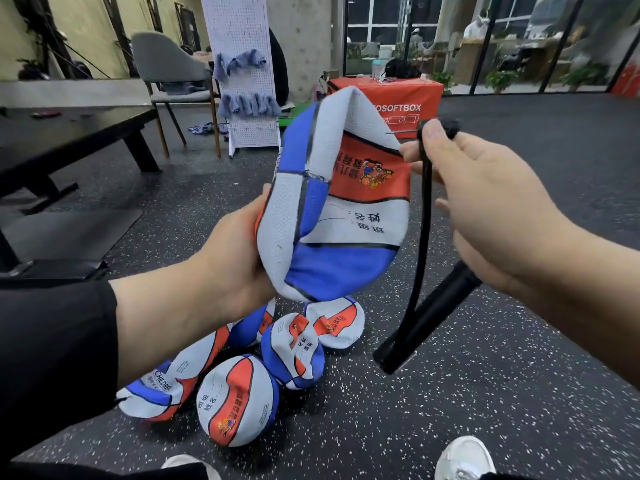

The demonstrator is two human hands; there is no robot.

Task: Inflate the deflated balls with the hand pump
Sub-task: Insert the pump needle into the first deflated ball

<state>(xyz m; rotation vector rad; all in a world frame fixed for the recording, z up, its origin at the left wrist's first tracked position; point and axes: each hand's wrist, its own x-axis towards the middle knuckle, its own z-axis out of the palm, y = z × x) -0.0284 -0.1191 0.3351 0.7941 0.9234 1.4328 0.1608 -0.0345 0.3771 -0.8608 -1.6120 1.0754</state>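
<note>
Left hand (228, 251) grips deflated ball (332, 202); right hand (485, 206) beside it holds pump (426, 320).

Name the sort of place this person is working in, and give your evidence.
Probably a gym or sports studio: speckled rubber floor, a heap of flat balls on it, and a pegboard hung with cloths.

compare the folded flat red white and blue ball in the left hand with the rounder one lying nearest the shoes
The held ball is collapsed and folded over, gripped off the floor by the left hand. The floor ball looks nearly round and lies untouched on the speckled floor. Both share red, white and blue panels with printed text.
</note>
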